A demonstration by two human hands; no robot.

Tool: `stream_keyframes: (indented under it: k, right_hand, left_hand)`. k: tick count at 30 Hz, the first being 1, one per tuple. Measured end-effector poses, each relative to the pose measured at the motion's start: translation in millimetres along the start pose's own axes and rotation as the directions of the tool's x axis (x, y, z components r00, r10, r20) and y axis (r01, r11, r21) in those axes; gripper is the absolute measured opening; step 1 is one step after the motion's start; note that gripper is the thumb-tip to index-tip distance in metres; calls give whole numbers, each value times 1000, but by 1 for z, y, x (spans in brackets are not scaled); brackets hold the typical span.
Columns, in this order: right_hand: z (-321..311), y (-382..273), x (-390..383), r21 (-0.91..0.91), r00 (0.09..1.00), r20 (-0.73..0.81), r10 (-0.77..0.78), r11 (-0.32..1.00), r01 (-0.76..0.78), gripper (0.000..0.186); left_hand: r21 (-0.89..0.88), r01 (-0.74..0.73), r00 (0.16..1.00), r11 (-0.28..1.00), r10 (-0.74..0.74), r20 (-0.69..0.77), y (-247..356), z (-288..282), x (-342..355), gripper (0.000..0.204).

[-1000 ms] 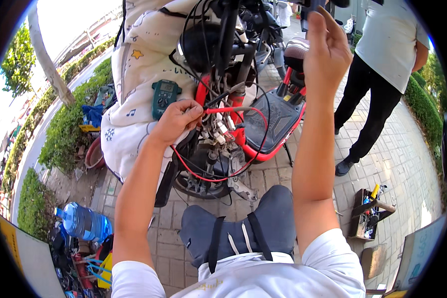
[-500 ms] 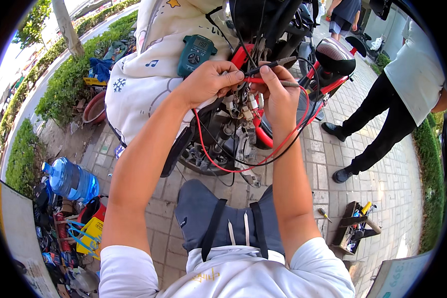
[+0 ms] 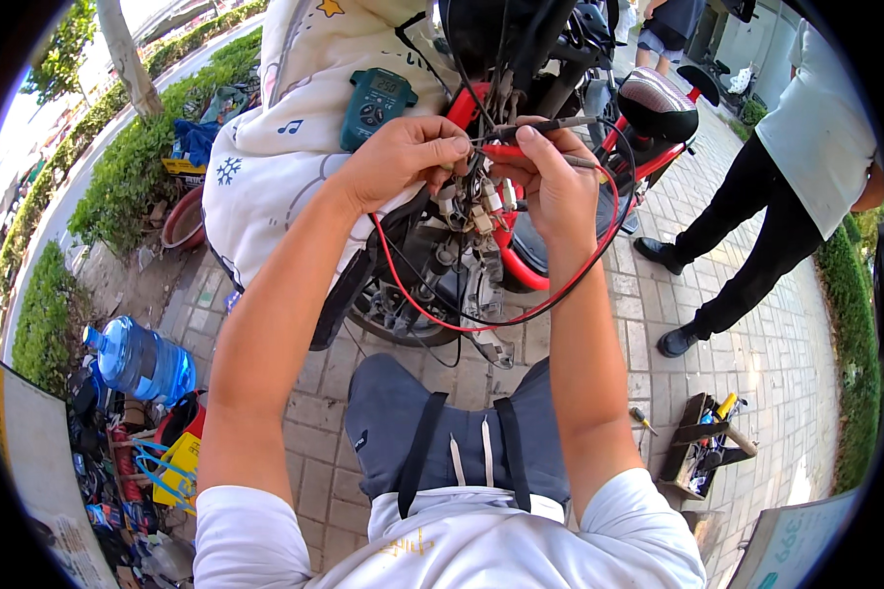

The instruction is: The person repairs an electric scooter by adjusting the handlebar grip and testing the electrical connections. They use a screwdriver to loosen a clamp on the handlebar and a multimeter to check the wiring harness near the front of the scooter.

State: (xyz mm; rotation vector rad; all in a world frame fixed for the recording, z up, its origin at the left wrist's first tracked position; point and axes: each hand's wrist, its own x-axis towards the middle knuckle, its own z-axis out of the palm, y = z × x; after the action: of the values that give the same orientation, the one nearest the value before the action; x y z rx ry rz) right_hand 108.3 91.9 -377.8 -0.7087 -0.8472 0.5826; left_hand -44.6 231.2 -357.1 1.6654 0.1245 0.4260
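Observation:
My right hand (image 3: 556, 182) is closed around two test probes, a black probe (image 3: 550, 128) above and a red probe (image 3: 509, 151) below. Their tips point left, toward the fingers of my left hand (image 3: 410, 155). That hand is pinched; what it grips at the fingertips is too small to make out. Below both hands hangs a bundle of wires with white connectors (image 3: 483, 218), at the opened front of a red and black scooter (image 3: 521, 263). A teal multimeter (image 3: 375, 106) with a lit display lies on a white padded cover (image 3: 265, 187), and a red test lead (image 3: 417, 316) loops beneath my hands.
A person in black trousers (image 3: 732, 231) stands at the right. On the paving are a wooden tool tray (image 3: 670, 469) and a screwdriver (image 3: 642, 420). A blue water bottle (image 3: 145, 359) and a yellow bag (image 3: 179, 467) lie at the left. Another vehicle's seat (image 3: 658, 106) is behind.
My right hand has shifted slightly right with both probes, and its fingers are a little farther from my left hand. The multimeter's displayed reading has changed.

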Motion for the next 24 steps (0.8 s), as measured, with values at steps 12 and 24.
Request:
stream_keyframes:
  k: [12,24]
  right_hand:
    - [-2,-28,-58,-416,943,-26,-331,862,291,19]
    - [11,-4,-72,-571,912,132,-388,722,390,15]
  left_hand:
    - [237,-41,989,971,6,146,-6,6,-4,32]
    - [276,-172,979,946,132,157,-14,11,-8,27]
